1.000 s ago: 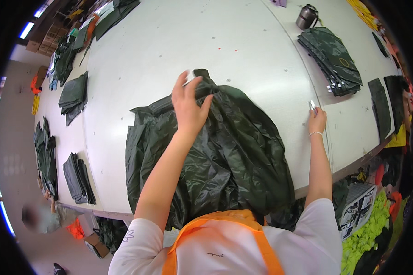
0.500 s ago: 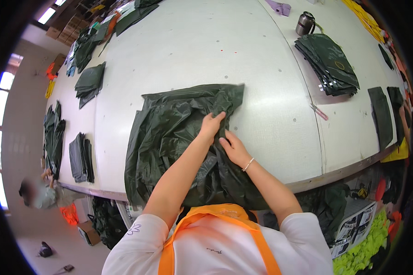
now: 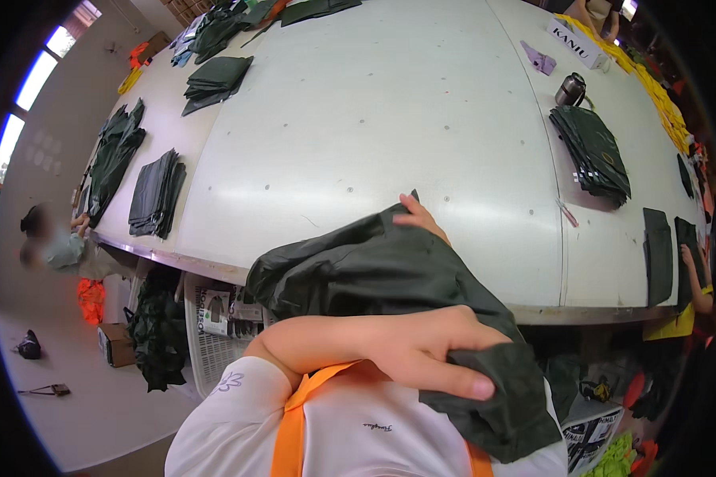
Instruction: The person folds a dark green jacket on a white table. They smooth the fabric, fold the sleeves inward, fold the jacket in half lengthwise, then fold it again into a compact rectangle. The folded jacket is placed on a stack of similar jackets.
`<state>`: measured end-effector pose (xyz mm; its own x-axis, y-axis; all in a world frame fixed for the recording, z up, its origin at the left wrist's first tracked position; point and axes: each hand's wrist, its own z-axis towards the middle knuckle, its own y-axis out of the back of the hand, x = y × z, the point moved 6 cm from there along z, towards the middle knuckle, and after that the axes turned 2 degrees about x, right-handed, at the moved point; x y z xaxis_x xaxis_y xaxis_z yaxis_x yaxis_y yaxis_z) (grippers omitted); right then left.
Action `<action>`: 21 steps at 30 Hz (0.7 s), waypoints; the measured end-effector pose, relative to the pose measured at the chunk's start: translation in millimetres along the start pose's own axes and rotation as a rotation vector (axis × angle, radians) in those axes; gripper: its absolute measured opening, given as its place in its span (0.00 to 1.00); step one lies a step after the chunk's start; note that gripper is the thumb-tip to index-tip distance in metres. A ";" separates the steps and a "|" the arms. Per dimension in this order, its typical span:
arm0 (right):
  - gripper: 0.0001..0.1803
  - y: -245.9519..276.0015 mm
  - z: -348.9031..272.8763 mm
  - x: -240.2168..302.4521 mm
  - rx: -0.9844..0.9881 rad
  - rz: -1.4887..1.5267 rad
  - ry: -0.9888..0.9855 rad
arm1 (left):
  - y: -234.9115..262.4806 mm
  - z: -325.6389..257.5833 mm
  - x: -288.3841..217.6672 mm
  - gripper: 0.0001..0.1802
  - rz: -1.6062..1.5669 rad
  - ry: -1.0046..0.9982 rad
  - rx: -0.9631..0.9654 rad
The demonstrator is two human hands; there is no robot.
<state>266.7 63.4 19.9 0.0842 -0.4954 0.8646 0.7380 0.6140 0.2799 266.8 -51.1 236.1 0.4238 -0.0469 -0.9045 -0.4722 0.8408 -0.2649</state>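
Note:
A dark green, slightly glossy piece of fabric [image 3: 366, 270] is drawn up between my hands, raised partly over the table's near edge. My left hand [image 3: 429, 358] reaches across my chest, its thumb and fingers closed on a folded end of the fabric. Farther out, my right hand [image 3: 423, 218] grips the fabric's far edge near a pointed corner. The right forearm is hidden behind the cloth. Whether the fabric is a finished garment cannot be made out.
The white table [image 3: 342, 151] carries folded dark green stacks [image 3: 157, 195] at left and another stack [image 3: 593, 155] at right. Near that lie a steel flask [image 3: 570, 89] and small red-handled snips [image 3: 567, 213]. A white crate [image 3: 215, 338] stands below the edge. Other people work at both sides.
The fabric, spread on the table before, is now lifted and pulled toward my body. My left hand has come back to my chest; my right is at the far edge. The view has shifted.

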 end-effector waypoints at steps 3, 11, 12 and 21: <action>0.11 4.5 -35.7 1.0 -0.047 -0.080 -0.068 | -41.1 -19.4 -22.9 0.15 -0.083 -0.060 0.180; 0.15 177.7 -288.0 249.5 -0.619 -0.469 -0.778 | -114.0 -118.7 -29.9 0.23 0.155 -0.179 0.163; 0.14 190.4 -312.3 305.7 -0.585 -0.693 -0.772 | -124.1 -126.1 -26.7 0.24 0.150 -0.143 0.163; 0.19 176.7 -183.0 577.6 -0.317 -1.512 -0.901 | -98.1 -150.7 -88.6 0.21 1.095 -0.197 -0.409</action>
<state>568.3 -226.7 492.4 -0.9954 0.0624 -0.0732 -0.0840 -0.1939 0.9774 159.1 -210.7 291.8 -0.2651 0.7044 -0.6584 -0.8546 0.1446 0.4988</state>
